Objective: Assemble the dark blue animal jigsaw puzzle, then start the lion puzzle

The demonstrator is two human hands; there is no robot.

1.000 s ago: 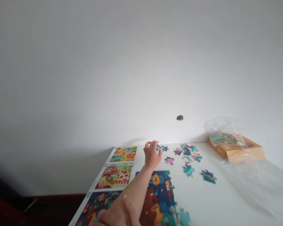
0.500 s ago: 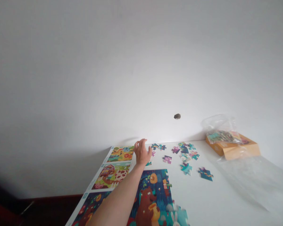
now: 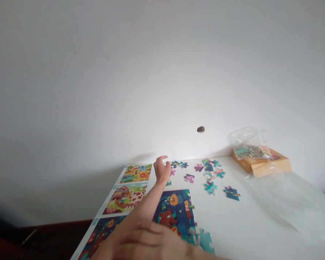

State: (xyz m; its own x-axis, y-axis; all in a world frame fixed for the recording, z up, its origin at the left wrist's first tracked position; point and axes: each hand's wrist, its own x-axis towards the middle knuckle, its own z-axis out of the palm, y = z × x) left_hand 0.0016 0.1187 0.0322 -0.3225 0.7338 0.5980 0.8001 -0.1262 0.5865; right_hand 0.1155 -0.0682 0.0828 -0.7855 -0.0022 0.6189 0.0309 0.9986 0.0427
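Observation:
My left hand [image 3: 161, 170] reaches far across the white table [image 3: 246, 231], its fingers loosely curled and apart, with nothing seen in them. It hovers beside a pink loose puzzle piece [image 3: 172, 172] and a small teal one [image 3: 168, 183]. My right hand [image 3: 148, 240] is blurred at the bottom edge, fingers stretched out to the left across my left forearm, over the partly built bear puzzle [image 3: 178, 213]. Several loose pieces lie beyond: a purple one [image 3: 189, 178], a teal one [image 3: 210, 187], a dark blue one [image 3: 232, 193] and a cluster [image 3: 209, 166].
A picture sheet [image 3: 124, 196] with farm and forest scenes lies along the table's left edge. An orange box [image 3: 262, 166] with a clear bag of pieces [image 3: 247, 144] stands at the back right. Clear plastic film [image 3: 287, 195] lies in front of it. The white wall has a dark mark [image 3: 200, 129].
My left hand has drawn left from the blue pieces at the back to the pink one. My right hand has come up into view at the bottom. The view tilted slightly.

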